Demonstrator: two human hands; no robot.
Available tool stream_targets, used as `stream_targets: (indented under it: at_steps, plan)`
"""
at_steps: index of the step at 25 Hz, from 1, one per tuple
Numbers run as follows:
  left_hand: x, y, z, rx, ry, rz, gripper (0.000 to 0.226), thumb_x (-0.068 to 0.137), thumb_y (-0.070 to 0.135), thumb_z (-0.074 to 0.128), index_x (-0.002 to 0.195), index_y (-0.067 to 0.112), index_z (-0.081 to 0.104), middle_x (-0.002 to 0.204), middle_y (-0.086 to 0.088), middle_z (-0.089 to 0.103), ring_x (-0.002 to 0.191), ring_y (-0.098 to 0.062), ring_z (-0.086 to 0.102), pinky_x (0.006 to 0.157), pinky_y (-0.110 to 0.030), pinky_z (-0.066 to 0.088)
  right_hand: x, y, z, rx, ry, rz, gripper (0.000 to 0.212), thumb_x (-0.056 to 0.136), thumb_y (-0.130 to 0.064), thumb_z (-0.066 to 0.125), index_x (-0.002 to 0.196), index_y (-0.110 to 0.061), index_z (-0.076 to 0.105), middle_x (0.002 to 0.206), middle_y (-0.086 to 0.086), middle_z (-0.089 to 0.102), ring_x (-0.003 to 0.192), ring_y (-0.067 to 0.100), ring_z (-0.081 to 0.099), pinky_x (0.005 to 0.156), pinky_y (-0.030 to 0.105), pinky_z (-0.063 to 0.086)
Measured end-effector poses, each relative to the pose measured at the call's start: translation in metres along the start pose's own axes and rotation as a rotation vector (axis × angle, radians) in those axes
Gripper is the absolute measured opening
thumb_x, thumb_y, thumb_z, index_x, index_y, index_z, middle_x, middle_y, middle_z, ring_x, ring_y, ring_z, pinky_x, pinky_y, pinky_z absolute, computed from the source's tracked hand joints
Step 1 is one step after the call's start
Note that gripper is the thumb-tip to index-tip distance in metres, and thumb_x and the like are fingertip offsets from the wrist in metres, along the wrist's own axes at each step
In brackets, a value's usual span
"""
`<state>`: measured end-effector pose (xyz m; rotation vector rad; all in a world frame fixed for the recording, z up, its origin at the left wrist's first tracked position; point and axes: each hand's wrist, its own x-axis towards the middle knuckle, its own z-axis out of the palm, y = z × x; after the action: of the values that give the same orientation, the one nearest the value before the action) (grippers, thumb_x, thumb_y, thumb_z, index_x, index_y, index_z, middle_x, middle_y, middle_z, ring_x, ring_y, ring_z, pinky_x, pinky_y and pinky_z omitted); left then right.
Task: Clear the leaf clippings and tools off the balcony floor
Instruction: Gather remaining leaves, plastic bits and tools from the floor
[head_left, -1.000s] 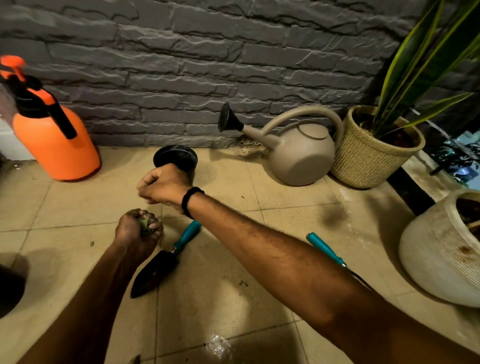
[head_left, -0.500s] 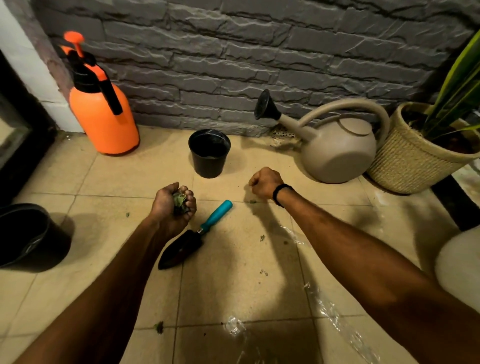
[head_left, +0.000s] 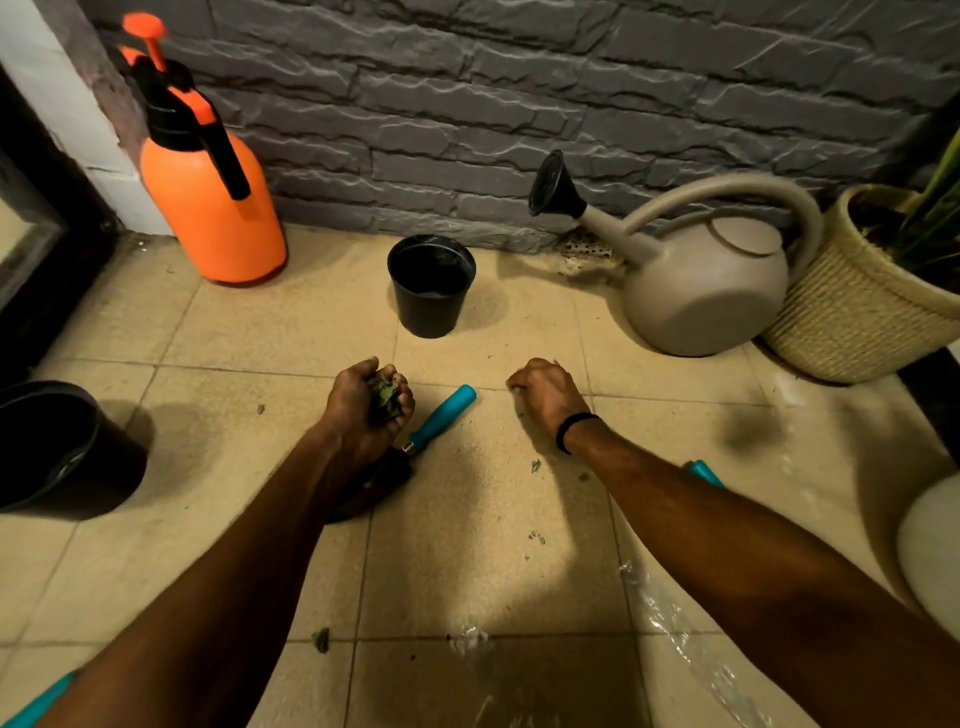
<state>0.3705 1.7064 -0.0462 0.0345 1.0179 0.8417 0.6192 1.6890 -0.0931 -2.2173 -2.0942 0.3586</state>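
Observation:
My left hand (head_left: 363, 402) is curled round a wad of green leaf clippings (head_left: 383, 397), held just above the tiles. Under its wrist lies a trowel with a teal handle (head_left: 444, 415) and a dark blade, partly hidden by my forearm. My right hand (head_left: 545, 395) is down on the floor to the right with its fingers curled; whether they pinch a clipping is hidden. A few small clippings (head_left: 535, 465) lie scattered on the tiles. A second teal tool handle (head_left: 704, 473) peeks out behind my right forearm. Another teal handle (head_left: 36, 704) shows at the bottom left.
A small black pot (head_left: 431, 286) stands ahead by the grey brick wall. An orange sprayer (head_left: 213, 208) is at the back left, a beige watering can (head_left: 706, 291) and a woven planter (head_left: 857, 312) at the right. A black bucket (head_left: 47, 447) sits at the left. Clear plastic film (head_left: 675, 623) lies near me.
My right hand has dropped from near the black pot down to the floor on the right. The left hand still grips the clippings. The view has swung left and back.

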Motion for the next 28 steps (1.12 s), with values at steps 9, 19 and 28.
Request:
stream_targets:
  at_steps: [9,19,28]
  plan:
    - [0.006,-0.003,-0.001,-0.070,0.001,0.005,0.037,0.101,0.037,0.043,0.083,0.010,0.059,0.072,-0.008,0.060,0.066,-0.018,0.058,0.061,-0.028,0.054,0.019,-0.087,-0.063,1.228,-0.189,0.313,0.011,0.083,0.003,0.070,0.094,0.001,0.072,0.081,0.008,0.071,0.071,0.012,0.067,0.066,0.019,0.057]
    - [-0.017,0.034,-0.049,-0.102,0.050,0.106,0.037,0.102,0.037,0.039,0.083,0.011,0.057,0.060,-0.004,0.060,0.052,-0.012,0.053,0.048,-0.019,0.045,0.017,-0.217,-0.057,0.505,-0.103,-0.279,0.013,0.075,-0.033,0.080,0.079,-0.021,0.075,0.073,-0.010,0.071,0.069,0.002,0.064,0.063,0.016,0.051]
    - [-0.035,0.074,-0.159,-0.178,0.152,0.146,0.042,0.104,0.028,0.034,0.063,0.026,0.034,0.050,0.009,0.027,0.034,-0.005,0.020,0.026,-0.016,0.015,0.043,-0.271,0.052,0.454,-0.187,-0.273,0.026,0.086,-0.017,0.072,0.111,-0.010,0.073,0.116,0.007,0.069,0.110,0.019,0.062,0.091,0.017,0.043]
